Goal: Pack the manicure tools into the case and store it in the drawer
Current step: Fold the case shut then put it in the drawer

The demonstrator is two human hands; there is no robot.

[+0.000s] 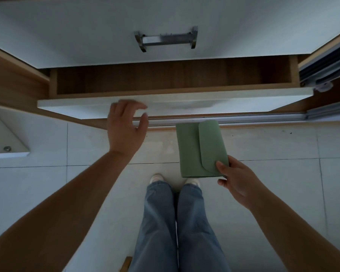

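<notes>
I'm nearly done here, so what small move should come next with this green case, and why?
Probably lift the green case forward into the open drawer. The right hand grips its closed near corner, and the left hand is at the drawer front.

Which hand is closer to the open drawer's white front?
Left. The left hand hovers at the drawer front, fingers over its edge. The right hand is lower, away from it, holding the green case.

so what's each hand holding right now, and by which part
The right hand pinches the green case at its near right corner, thumb on the closed flap. The left hand holds nothing; it is spread by the open drawer front.
</notes>
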